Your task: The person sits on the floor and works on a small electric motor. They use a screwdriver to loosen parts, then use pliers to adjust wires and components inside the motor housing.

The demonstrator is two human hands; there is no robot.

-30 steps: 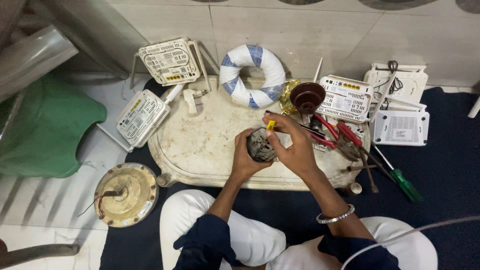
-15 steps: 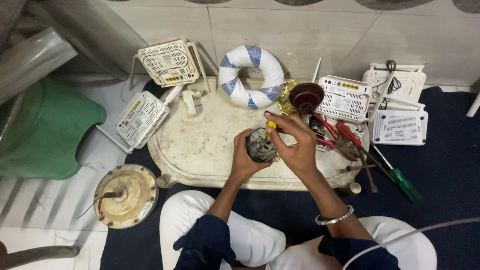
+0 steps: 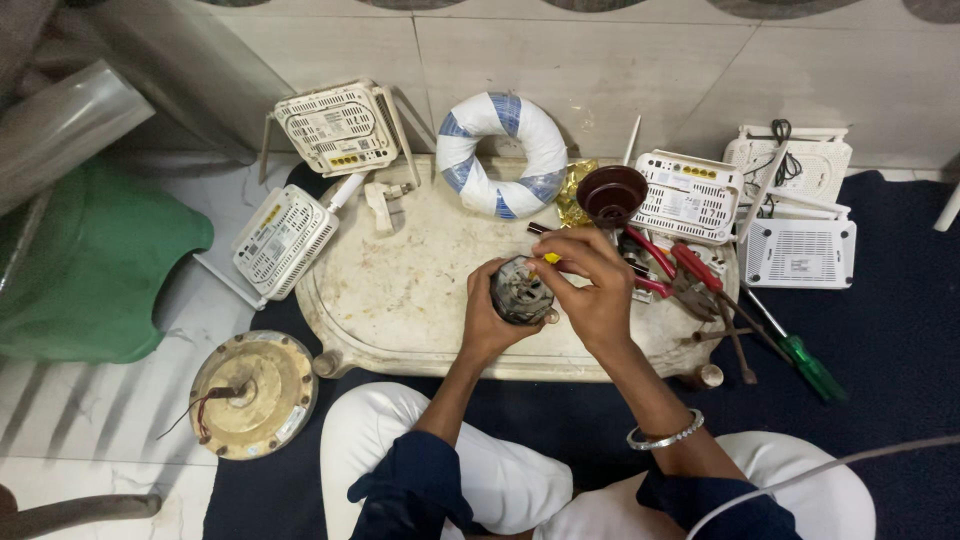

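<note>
The fingers of the left hand are clenched round a small grey cylindrical metal motor, cupping it from nine o'clock and holding it just above the worn cream oval table. The right hand comes over the motor from three o'clock, its fingers pinched on a thin tool with a yellow handle (only a short piece shows) whose tip meets the motor's top. At one o'clock from the motor stands a dark maroon plastic funnel-shaped cup, and at three o'clock lie red-handled pliers. A white-and-blue wrapped ring lies at twelve o'clock. A green-handled screwdriver rests on the dark blue mat, well apart at four o'clock. White router boxes sit at ten o'clock.
</note>
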